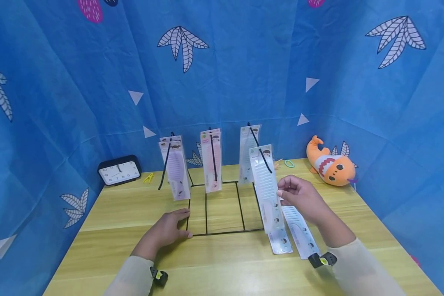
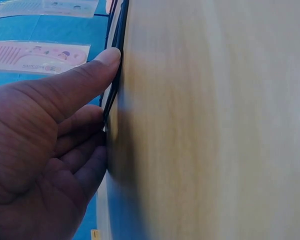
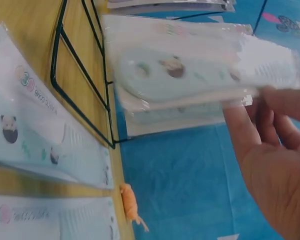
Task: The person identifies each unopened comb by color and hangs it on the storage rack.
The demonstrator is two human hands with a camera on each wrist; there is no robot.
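Note:
My right hand [image 1: 299, 195] pinches the edge of a packaged pale green comb [image 1: 265, 185], whose top is threaded on a hook of the black wire rack [image 1: 225, 233]. Another packaged green comb [image 1: 245, 152] hangs further back on that hook. In the right wrist view, the fingers of the right hand [image 3: 275, 160] grip one edge of the clear wrapper. My left hand [image 1: 166, 228] rests at the rack's front left corner. In the left wrist view, its thumb [image 2: 107, 57] and fingers touch the black wire, fairly relaxed.
Packaged purple combs [image 1: 176, 172] and pink combs [image 1: 211, 164] hang on the other hooks. Two packaged green combs lie on the table by the right hand, one here [image 1: 301, 234]. Behind stand a clock [image 1: 119, 170], a yellow clip [image 1: 148, 178] and an orange plush shark [image 1: 331, 164].

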